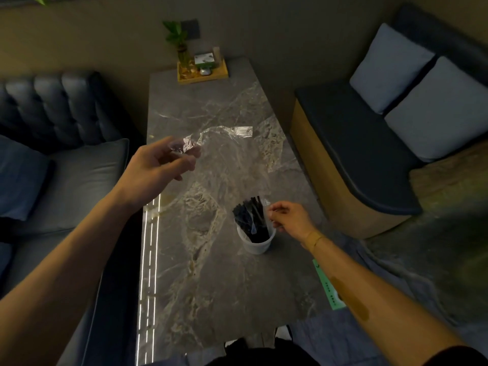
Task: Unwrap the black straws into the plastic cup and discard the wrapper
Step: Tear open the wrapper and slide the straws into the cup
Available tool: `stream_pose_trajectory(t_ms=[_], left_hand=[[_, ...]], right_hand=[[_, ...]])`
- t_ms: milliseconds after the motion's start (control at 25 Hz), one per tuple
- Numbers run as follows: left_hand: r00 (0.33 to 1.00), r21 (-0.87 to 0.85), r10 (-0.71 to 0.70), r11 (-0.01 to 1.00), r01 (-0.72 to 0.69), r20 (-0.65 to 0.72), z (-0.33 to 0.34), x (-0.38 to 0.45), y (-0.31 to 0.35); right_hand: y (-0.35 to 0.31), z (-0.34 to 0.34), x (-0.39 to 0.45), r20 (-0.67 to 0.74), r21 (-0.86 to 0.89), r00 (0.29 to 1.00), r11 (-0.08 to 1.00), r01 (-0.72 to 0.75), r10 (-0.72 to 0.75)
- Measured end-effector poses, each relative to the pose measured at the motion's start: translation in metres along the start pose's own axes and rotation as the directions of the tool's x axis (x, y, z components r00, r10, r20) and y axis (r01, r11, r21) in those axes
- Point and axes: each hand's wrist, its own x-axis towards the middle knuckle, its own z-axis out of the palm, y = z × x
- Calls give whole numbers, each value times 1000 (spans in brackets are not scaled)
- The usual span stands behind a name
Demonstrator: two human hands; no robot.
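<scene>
A bundle of black straws (pixel 249 219) stands in a white plastic cup (pixel 255 244) on the grey marble table (pixel 211 273). My left hand (pixel 161 165) is raised above the table's left side and pinches one end of a clear crumpled wrapper (pixel 219 133), which trails off to the right in the air. My right hand (pixel 289 217) is at the cup's right rim, fingers curled by the straw tops and touching a bit of clear film there; whether it grips the straws I cannot tell.
A wooden tray (pixel 202 72) with a plant and small items sits at the table's far end. A dark sofa (pixel 60 154) runs along the left, a bench with grey cushions (pixel 396 107) on the right. A green strip (pixel 328 289) lies at the table's right edge.
</scene>
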Motion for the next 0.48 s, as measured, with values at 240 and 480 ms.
stream_pose_trajectory(t_ms=[240,480], left_hand=[[998,-8,27,1000,-27,-58,-12,-9,13],[990,-75,71,994,-81,-125,-31,-16,18]], right_hand=[[-18,6,-7,-17,26,999,999,48,-47],[-41,2,-18,-36,149,995,984,98,-94]])
